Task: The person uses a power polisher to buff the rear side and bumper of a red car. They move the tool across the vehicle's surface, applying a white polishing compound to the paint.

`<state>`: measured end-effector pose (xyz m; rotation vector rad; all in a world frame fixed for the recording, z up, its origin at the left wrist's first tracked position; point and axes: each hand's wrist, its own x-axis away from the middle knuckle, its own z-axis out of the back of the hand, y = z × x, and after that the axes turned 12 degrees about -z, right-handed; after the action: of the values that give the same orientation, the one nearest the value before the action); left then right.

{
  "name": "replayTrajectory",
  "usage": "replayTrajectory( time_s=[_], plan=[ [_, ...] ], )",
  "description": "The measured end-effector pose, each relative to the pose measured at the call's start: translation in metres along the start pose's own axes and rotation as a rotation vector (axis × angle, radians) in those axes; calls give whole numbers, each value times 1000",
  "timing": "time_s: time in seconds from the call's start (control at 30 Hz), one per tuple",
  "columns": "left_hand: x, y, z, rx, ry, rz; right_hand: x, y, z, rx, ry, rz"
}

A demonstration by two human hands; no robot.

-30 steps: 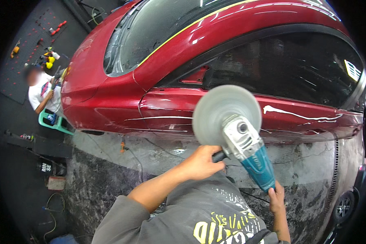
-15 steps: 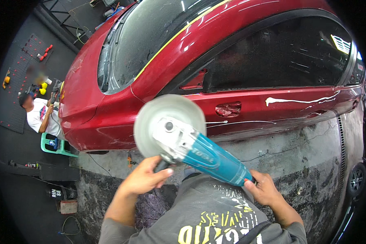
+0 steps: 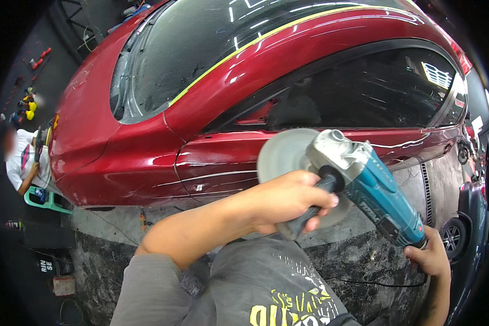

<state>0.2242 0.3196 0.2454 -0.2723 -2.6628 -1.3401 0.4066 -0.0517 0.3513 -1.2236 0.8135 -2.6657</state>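
A teal-and-silver rotary polisher point(image 3: 386, 195) hangs between the person's two hands, slanting from the pad at upper left to its rear end at lower right. The left hand point(image 3: 293, 201) is closed around the black side handle point(image 3: 309, 212), with the machine's metal head just beyond it, up and to the right. The right hand point(image 3: 432, 252) wraps the rear end of the body, which lies up and to the left of that hand. The round, whitish polishing pad point(image 3: 282, 152) sits above and behind the left hand, partly covered by it, in front of the red front door point(image 3: 217, 149); whether pad and door touch cannot be told. White streaks point(image 3: 223, 174) run along the door, just left of the pad.
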Motion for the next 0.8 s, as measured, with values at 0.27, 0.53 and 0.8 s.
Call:
replayTrajectory(
  time_s=[0.27,0.53,0.8],
  plan=[
    [-24,8,-7,162,-25,-37,-5,6,20,-3,61,73],
    [67,31,22,29,48,-20,8,-34,-37,107,-63,139],
    [134,54,25,22,234,-15,19,-95,-63,342,-176,109]
  ],
)
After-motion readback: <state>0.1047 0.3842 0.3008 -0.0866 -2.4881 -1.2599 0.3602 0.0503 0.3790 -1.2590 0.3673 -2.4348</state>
